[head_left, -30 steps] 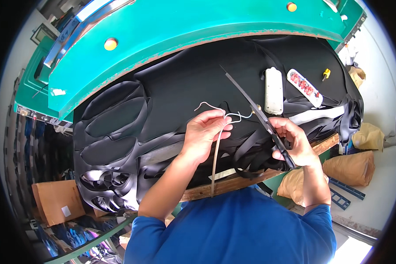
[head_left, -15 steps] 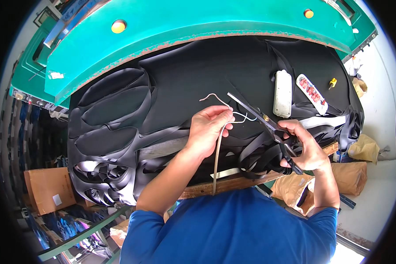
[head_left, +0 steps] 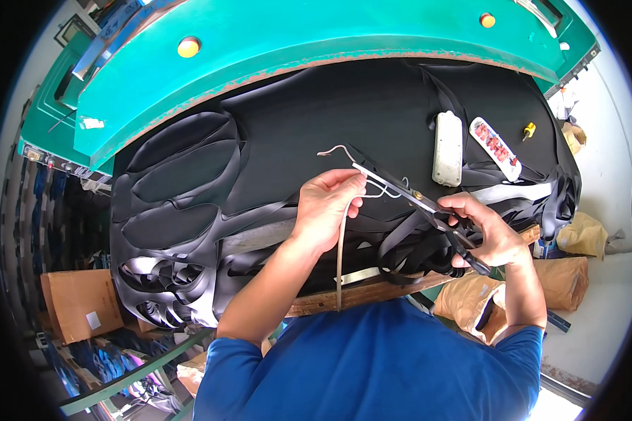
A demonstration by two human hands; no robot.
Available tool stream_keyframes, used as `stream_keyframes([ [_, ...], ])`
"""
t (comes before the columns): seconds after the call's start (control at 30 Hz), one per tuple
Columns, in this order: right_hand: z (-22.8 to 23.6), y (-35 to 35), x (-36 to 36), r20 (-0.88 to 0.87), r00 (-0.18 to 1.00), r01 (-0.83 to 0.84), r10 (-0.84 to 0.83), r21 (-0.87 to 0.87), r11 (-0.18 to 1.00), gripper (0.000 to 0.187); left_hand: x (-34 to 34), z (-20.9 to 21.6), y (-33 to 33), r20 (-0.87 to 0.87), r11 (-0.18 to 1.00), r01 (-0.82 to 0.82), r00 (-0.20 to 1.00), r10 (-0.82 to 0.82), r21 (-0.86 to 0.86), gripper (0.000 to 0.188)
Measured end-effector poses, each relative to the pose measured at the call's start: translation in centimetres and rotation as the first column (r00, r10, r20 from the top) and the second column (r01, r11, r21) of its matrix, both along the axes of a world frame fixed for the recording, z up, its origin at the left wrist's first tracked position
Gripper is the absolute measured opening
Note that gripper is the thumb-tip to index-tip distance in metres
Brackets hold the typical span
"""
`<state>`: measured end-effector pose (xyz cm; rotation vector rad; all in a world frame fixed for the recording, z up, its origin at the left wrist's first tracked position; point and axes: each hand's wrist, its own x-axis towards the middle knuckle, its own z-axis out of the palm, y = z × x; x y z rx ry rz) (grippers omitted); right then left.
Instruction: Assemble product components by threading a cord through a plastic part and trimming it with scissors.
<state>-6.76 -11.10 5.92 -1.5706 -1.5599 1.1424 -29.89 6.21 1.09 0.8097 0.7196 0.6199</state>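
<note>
My left hand (head_left: pixel 324 210) pinches a pale electrical cable (head_left: pixel 340 263) between thumb and fingers. The cable hangs down toward my blue shirt, and thin wires split out at its upper end, one curling left and others bending right. My right hand (head_left: pixel 495 235) has its fingers through the handles of long scissors (head_left: pixel 418 196). Their blades point up and left, parted at the tips, right by the wire above my left fingertips; whether they touch it I cannot tell. Farther right lie a white oblong casing (head_left: pixel 448 149) and a similar open one (head_left: pixel 495 149) with reddish parts inside.
Black sheet material (head_left: pixel 316 126) with cut-out ovals and loose strips covers the work surface, edged by a wooden board (head_left: pixel 316 304). A green machine beam (head_left: pixel 316 31) spans the back. A small yellow object (head_left: pixel 529 130) lies at right. A cardboard box (head_left: pixel 81 302) and paper sacks (head_left: pixel 558 281) stand lower down.
The scissors have shifted left, bringing their blades to the wire by my left fingertips. My left hand has moved slightly left with the cable.
</note>
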Motion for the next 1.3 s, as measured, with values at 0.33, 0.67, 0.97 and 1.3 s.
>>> stream_keyframes([
  [0.33,0.3,0.9,0.2,-0.094,0.994,-0.067,0.062,-0.053,0.996,0.084,-0.3,0.4,0.4,-0.047,0.995,0.103,0.994,-0.102,0.007,0.009],
  [0.67,-0.3,1.0,0.4,-0.246,0.969,-0.061,0.024,-0.145,0.988,0.086,0.3,1.0,0.3,-0.153,0.982,0.187,0.972,-0.179,0.039,0.004],
  [0.97,-1.3,1.1,0.3,-0.338,0.941,-0.072,0.032,-0.107,0.992,0.072,0.3,1.3,0.8,-0.167,0.969,0.239,0.959,-0.227,0.06,0.006],
  [1.3,-2.2,1.1,-0.4,-0.531,0.836,0.063,-0.14,-0.161,0.985,0.037,0.1,1.7,0.7,-0.219,0.965,0.249,0.949,-0.226,0.082,0.012],
])
